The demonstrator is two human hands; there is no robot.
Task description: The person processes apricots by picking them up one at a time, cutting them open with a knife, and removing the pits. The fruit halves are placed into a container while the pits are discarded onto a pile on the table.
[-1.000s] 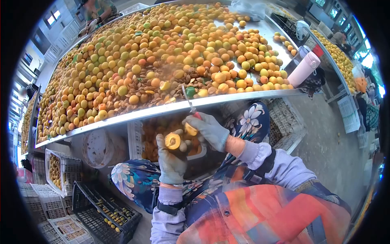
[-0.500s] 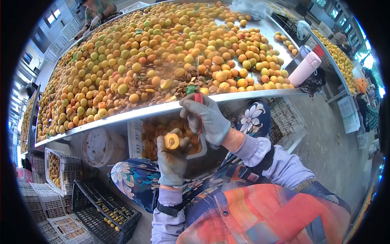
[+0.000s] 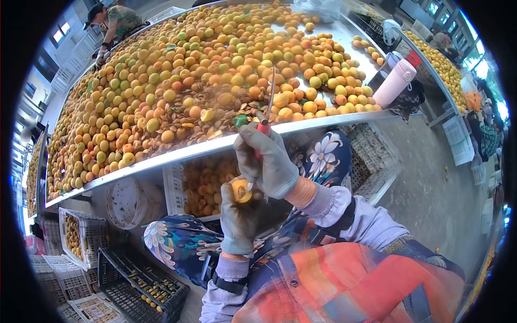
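My left hand (image 3: 238, 222), in a grey work glove, is closed around a cut apricot (image 3: 241, 192) with its orange flesh facing up. Just above it, my gloved right hand (image 3: 270, 159) grips a knife by its red handle (image 3: 263, 127). The thin blade (image 3: 272, 89) points up, away from the apricot, over the table edge. Fingertips of the right hand are right at the cut face of the fruit. Brown pits (image 3: 215, 116) lie heaped on the table in front of my hands, beside a green leaf (image 3: 240, 120).
Apricots (image 3: 140, 81) cover the metal-edged table (image 3: 156, 158). A pink bottle (image 3: 396, 83) stands at its right corner. Below are a white crate of apricots (image 3: 175, 185), a white bucket (image 3: 129, 202) and a black crate (image 3: 137, 280). Another person (image 3: 116, 24) reaches in at the far left.
My right hand has come down to the apricot, and my left hand has shifted slightly right with it. The knife blade has tilted right. The person at far left leans further into view.
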